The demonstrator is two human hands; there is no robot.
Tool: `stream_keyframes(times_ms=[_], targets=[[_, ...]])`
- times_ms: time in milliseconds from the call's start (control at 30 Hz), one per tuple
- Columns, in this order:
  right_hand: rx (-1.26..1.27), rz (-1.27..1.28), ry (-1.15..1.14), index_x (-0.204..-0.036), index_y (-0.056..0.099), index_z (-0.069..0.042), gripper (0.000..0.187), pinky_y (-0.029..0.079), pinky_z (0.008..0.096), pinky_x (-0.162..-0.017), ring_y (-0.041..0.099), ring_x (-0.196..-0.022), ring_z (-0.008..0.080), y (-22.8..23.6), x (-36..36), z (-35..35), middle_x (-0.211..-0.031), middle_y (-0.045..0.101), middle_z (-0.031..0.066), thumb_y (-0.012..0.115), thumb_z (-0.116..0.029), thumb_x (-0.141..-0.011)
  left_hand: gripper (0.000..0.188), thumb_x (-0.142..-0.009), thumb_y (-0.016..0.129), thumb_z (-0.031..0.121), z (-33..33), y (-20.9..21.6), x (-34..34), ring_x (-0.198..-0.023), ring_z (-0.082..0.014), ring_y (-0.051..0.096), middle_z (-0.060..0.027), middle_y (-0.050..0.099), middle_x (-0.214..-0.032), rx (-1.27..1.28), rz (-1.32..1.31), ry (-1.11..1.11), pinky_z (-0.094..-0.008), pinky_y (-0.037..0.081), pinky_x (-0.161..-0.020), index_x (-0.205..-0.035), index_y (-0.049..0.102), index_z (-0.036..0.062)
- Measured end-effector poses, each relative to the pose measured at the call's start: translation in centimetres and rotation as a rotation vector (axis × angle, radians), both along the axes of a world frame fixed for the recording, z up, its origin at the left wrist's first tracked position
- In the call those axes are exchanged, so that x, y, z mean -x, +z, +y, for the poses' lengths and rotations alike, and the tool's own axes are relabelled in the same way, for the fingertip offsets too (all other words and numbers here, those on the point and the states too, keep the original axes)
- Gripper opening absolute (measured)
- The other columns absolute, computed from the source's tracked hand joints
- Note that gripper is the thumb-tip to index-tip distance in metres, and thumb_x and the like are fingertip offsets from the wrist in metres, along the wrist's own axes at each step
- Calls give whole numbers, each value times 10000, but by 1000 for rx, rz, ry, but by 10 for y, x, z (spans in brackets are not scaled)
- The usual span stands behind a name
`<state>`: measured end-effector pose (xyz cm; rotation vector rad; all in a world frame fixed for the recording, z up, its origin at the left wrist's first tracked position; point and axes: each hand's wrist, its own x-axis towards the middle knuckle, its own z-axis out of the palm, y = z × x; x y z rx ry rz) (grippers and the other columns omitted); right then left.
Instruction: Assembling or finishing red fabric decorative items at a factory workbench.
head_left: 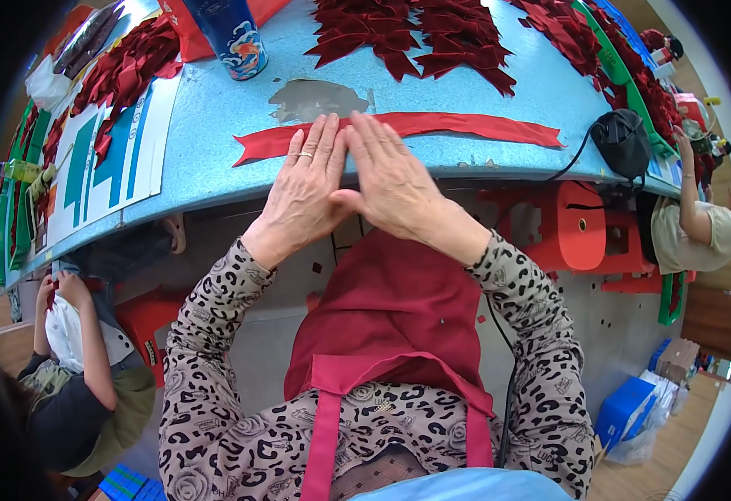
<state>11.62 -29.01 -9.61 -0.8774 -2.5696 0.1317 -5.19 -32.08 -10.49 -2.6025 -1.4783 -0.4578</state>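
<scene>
A long red ribbon [474,125] with notched ends lies across the blue table near its front edge. My left hand [303,192] rests flat on it left of the middle, fingers stretched out, a ring on one finger. Beside it, my right hand [394,175] also has its fingers straight and lies over the ribbon, its fingertips slightly blurred. The two hands meet at the thumbs and index fingers and hide the part of the ribbon beneath them. Neither one grips anything. Beyond the ribbon are rows of dark red bows [461,37].
A blue patterned tumbler [236,42] stands at the back left, near a pile of red bows [131,71] and a white-and-green board [115,163]. To the right are a black pouch [620,142] and a green tray [624,71]. Two other people sit at the sides.
</scene>
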Motion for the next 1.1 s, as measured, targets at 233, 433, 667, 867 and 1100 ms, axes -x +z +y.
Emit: stream_keyframes(times_ms=[233, 433, 667, 867, 1100], targets=[[-3, -215, -243, -1339, 293, 96, 693, 193, 404, -1112, 231, -1348, 353, 13, -50, 22, -1437, 249, 238, 513, -383, -889, 932, -678, 739, 324, 5, 15, 22, -1349, -383, 220, -266, 221, -1436, 74, -78, -9, -463, 212, -1090, -1357, 252, -86], [4, -237, -373, -1364, 269, 65, 646, 198, 395, -1112, 220, -1359, 325, 3, -97, 64, -1450, 255, 196, 472, -357, -919, 919, -690, 732, 314, 36, 9, 28, -1344, -391, 227, -268, 218, -1435, 91, -60, 5, -465, 214, -1090, -1361, 245, -83], [16, -266, -472, -1376, 263, 45, 632, 193, 394, -1113, 210, -1364, 320, -17, -145, 102, -1460, 242, 181, 383, -407, -951, 895, -694, 733, 272, 66, -4, 26, -1344, -392, 229, -265, 217, -1438, 115, -68, 11, -465, 218, -1089, -1362, 251, -75], [-15, -249, -563, -1352, 302, 65, 656, 221, 399, -1102, 245, -1346, 340, -15, -183, 99, -1437, 279, 207, 406, -434, -939, 858, -690, 735, 231, 63, -1, 12, -1340, -394, 239, -270, 236, -1429, 86, -70, 16, -467, 224, -1085, -1351, 279, -72], [-17, -239, -618, -1374, 276, 38, 671, 196, 396, -1110, 228, -1357, 324, -10, -219, 114, -1446, 276, 182, 320, -480, -951, 818, -688, 733, 197, 75, 3, -12, -1332, -393, 262, -272, 261, -1419, 66, -72, 14, -474, 228, -1081, -1335, 312, -73]])
